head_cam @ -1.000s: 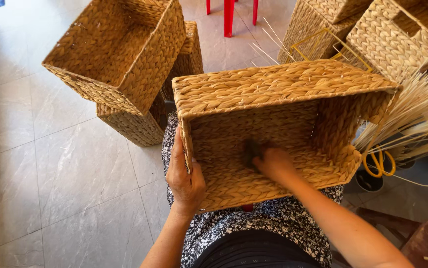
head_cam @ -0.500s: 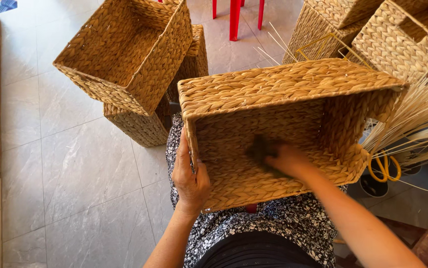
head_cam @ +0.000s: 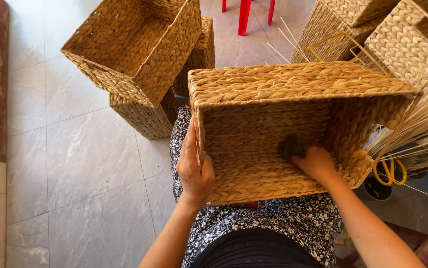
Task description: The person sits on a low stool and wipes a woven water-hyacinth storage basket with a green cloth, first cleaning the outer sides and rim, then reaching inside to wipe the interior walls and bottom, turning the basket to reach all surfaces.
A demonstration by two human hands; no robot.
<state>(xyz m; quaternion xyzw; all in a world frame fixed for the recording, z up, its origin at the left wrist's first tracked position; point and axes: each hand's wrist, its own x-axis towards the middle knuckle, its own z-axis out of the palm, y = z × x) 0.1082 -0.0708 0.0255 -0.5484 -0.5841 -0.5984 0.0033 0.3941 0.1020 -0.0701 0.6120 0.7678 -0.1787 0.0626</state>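
Observation:
A rectangular woven straw basket [head_cam: 283, 84] lies on its side across my lap, its open mouth facing me. My left hand [head_cam: 195, 168] grips the basket's left rim, thumb on the outside wall. My right hand [head_cam: 315, 161] reaches inside the basket and holds a small dark object [head_cam: 292, 147] against the inner back wall near the right corner. What the dark object is cannot be told.
Two more woven baskets [head_cam: 134, 49] are stacked on the grey tiled floor at the upper left. Other baskets [head_cam: 402, 39] stand at the upper right. A bundle of pale straw stalks [head_cam: 422, 129] and yellow-handled scissors [head_cam: 387, 171] lie at my right. Red chair legs [head_cam: 243, 15] stand behind.
My right hand with the dark object has slid rightward along the basket's inner wall toward the right corner. My left hand keeps its hold on the left rim.

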